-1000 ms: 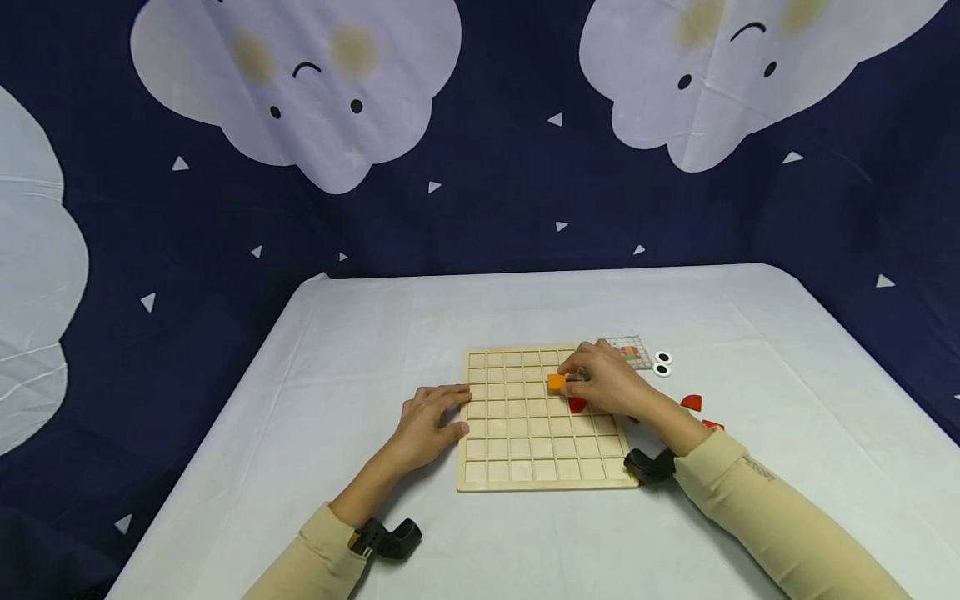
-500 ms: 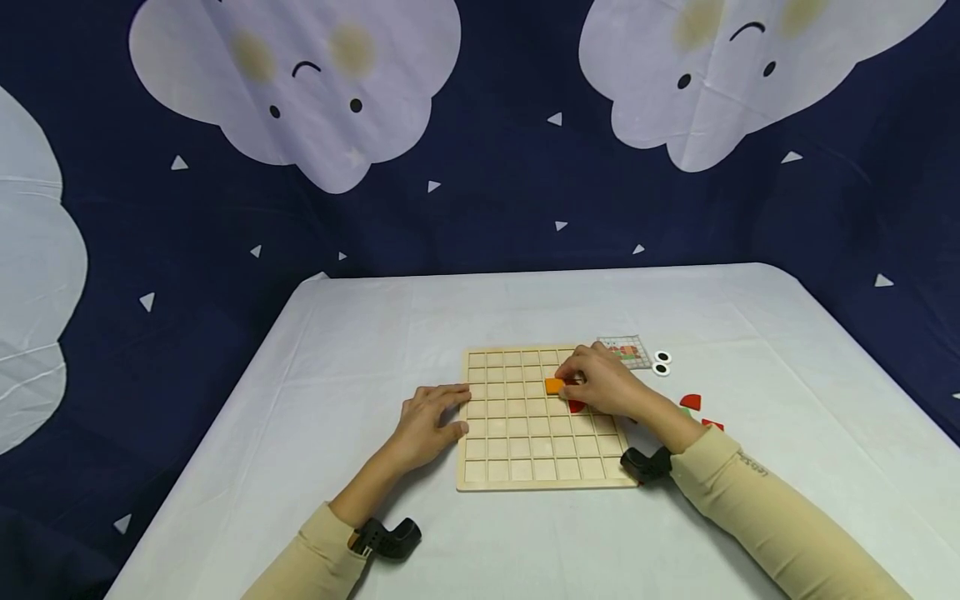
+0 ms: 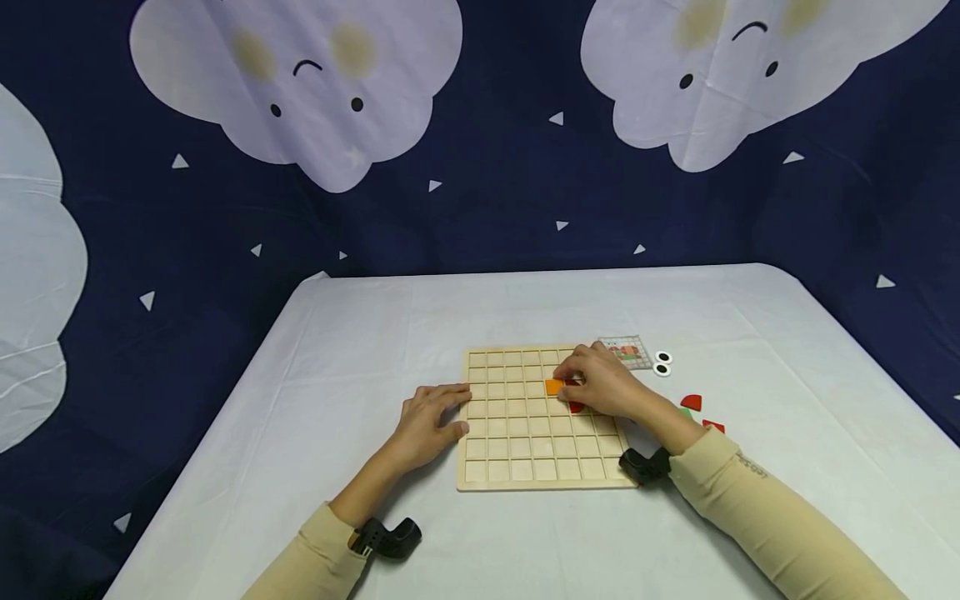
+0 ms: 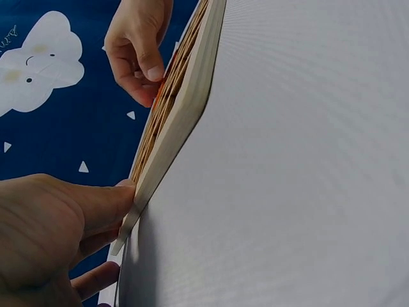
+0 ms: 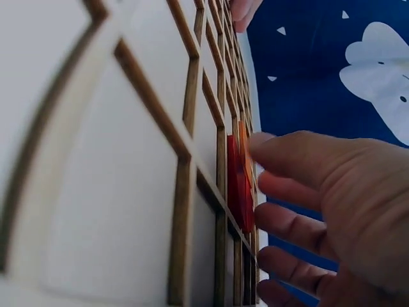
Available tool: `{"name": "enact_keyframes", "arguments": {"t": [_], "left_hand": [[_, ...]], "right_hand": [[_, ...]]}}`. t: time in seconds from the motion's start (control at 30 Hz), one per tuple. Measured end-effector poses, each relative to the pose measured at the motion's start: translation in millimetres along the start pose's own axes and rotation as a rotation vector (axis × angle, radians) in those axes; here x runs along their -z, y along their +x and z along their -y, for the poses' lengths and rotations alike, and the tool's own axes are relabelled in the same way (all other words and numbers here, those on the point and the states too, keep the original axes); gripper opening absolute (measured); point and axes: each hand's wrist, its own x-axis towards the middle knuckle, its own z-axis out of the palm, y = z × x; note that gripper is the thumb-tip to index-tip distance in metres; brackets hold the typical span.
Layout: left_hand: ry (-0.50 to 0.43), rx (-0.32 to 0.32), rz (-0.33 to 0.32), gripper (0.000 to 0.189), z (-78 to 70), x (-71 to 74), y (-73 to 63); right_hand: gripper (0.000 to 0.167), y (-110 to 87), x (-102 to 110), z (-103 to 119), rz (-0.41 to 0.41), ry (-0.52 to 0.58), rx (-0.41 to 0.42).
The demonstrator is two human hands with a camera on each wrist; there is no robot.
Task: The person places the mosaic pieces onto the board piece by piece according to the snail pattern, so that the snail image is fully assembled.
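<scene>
A table with white cloth (image 3: 360,333) stands before a dark blue cloth with clouds. On it lies a flat wooden board (image 3: 519,447), divided into square cells by thin ridges. The board looks rigid and rather light, so it would probably slide on the cloth if pushed from one side; its raised outer rim seems the best place to steady it.

The left hand (image 3: 427,423) rests against the left rim, its fingers loosely extended and not wrapped around the board. The right hand (image 3: 603,379) reaches over the far right part; its thumb and index finger pinch a small tile, with little gap between them, while the other fingers stand apart (how firmly it presses, one cannot tell).

Beyond the board's far right corner lies a pattern card (image 3: 626,354). The orange tile (image 3: 552,387) is at a cell in the far half, right of the middle. It appears light, stiff, smooth and perhaps a bit slippery, so opposite edges would give the surest hold. Just beside it, a red piece (image 3: 576,407) shows partly under the hand. To the right lies an eye disc (image 3: 663,357).
</scene>
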Motion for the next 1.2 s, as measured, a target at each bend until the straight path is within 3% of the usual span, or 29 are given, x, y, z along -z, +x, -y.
{"name": "enact_keyframes", "arguments": {"t": [0.23,0.53,0.87,1.2], "left_hand": [[0.011,-0.001,-0.004,0.045,-0.2,0.0,0.3],[0.014,0.006,-0.003,0.045,-0.8,0.2,0.5],[0.018,0.006,-0.009,0.045,0.0,-0.6,-0.1],[0.011,0.006,-0.007,0.045,0.6,-0.6,0.1]], "right_hand": [[0.03,-11.0,22.4,4.2,-0.021,0.044,-0.071],[0.03,-51.4,47.4,-7.8,-0.04,0.032,-0.174],[0.029,-96.1,50.4,-23.6,-0.048,-0.04,-0.237],[0.027,-122.3,43.2,-31.5,-0.123,-0.117,-0.237]]}}
